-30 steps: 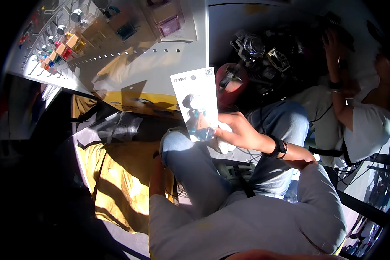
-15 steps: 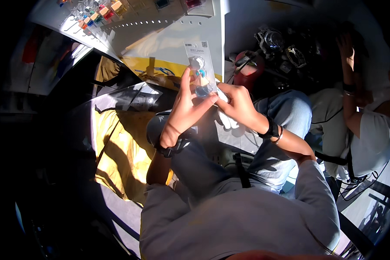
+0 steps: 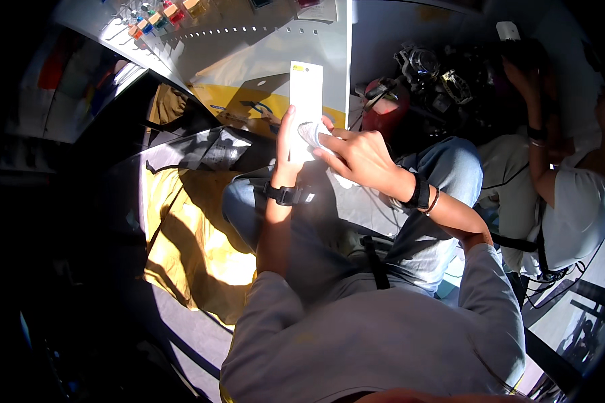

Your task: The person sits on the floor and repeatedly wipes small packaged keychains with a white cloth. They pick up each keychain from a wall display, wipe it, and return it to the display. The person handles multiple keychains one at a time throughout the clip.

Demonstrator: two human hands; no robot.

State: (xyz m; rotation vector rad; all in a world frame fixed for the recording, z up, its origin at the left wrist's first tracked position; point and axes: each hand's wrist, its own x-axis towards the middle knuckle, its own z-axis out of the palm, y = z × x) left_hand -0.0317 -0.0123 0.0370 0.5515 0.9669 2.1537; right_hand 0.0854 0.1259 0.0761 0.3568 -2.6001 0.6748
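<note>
My left hand (image 3: 286, 149) grips a flat blister card (image 3: 306, 87) by its lower left edge, with the thumb up along the side. The card is upright, and its plain white back faces me; a small yellow mark and a hang hole show at its top. Closed around a bunched white cloth (image 3: 308, 131), my right hand (image 3: 366, 158) presses the cloth on the card's lower part. The front of the card is hidden.
A white perforated display panel (image 3: 249, 54) with small colourful hanging items (image 3: 173, 13) rises ahead. Yellow fabric (image 3: 195, 235) lies at left. At right are a red rounded object (image 3: 388, 113), dark cluttered gear (image 3: 444, 84) and another seated person (image 3: 581, 208).
The card has been flipped: its front with a transparent blister faced me before, now its white back does. My right hand has brought the white cloth onto it.
</note>
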